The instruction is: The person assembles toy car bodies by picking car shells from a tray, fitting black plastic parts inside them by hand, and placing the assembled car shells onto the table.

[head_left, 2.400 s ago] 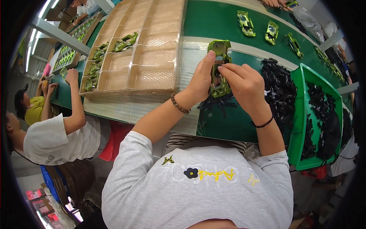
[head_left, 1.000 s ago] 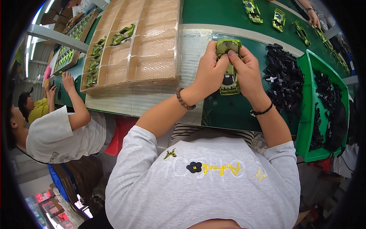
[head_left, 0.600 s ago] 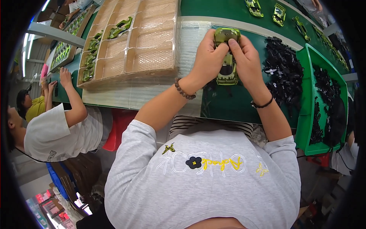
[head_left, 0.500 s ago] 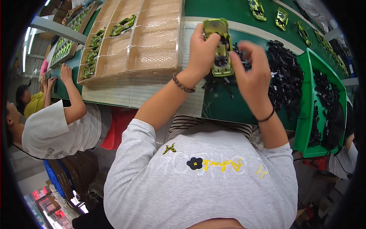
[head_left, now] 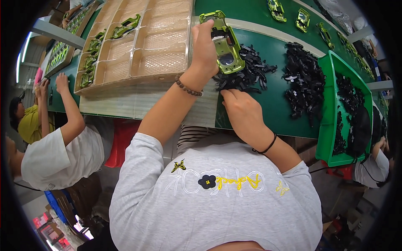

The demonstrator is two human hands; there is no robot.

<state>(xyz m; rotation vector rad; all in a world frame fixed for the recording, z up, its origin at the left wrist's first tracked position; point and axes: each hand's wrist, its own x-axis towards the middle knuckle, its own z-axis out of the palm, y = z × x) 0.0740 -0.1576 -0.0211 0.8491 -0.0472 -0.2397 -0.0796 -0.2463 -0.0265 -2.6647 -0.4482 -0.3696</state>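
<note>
My left hand (head_left: 204, 52) grips a lime-green plastic toy-car body shell (head_left: 237, 49) by its left side, above the green table. The shell has dark and clear window-like areas and is tilted slightly. My right hand (head_left: 245, 112) is lower, at the near edge of a heap of small black plastic parts (head_left: 253, 69). Its fingers are bent and pressed together at the tips; what they pinch, if anything, is hidden. A second, larger heap of black parts (head_left: 305, 81) lies further right.
A compartmented tray (head_left: 161, 39) at left holds several green shells (head_left: 125, 27). A green bin (head_left: 325, 125) with black parts stands at right. More green shells (head_left: 302, 20) lie along the far belt. Co-workers sit at left, one with a bent arm (head_left: 71, 104) on the table.
My right hand has left the shell's side and come down to the near heap, fingers closing. My left hand has moved slightly left with the shell, which has turned a little.
</note>
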